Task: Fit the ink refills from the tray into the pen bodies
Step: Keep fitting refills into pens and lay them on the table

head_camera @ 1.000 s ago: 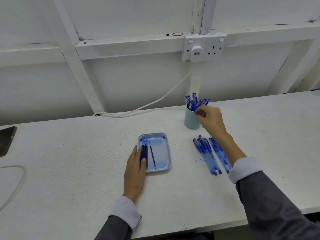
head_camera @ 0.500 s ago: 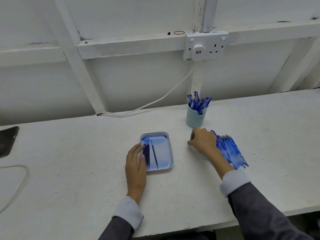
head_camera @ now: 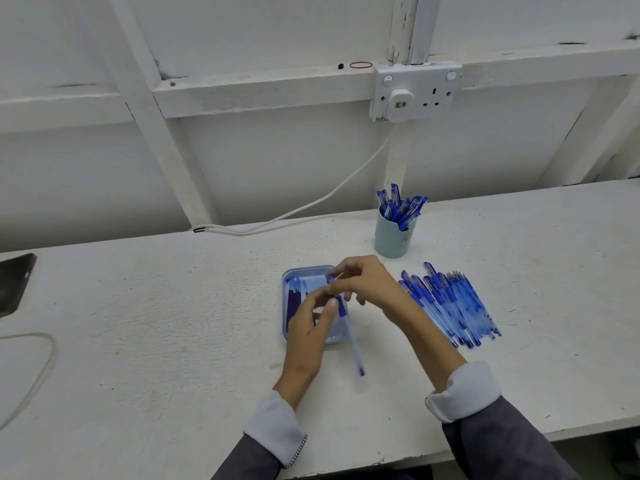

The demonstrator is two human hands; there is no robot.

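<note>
Head: left hand [head_camera: 307, 329], right hand [head_camera: 372, 289] now hold pen [head_camera: 353, 344].

**Two hands, one grip**

Our left hand [head_camera: 309, 329] and right hand [head_camera: 369, 285] meet on one pen body [head_camera: 352, 341]. Right fingertips [head_camera: 343, 286] pinch its far end, just above the left grip; left thumb and fingers curl round it below.

We held one pen body [head_camera: 350, 329] over the tray [head_camera: 290, 276], our left hand [head_camera: 310, 329] pinching its blue grip and our right hand [head_camera: 369, 285] pinching its upper end. A pile of pens [head_camera: 450, 306] lay right of the tray; a cup [head_camera: 391, 241] of pens stood farther back.
</note>
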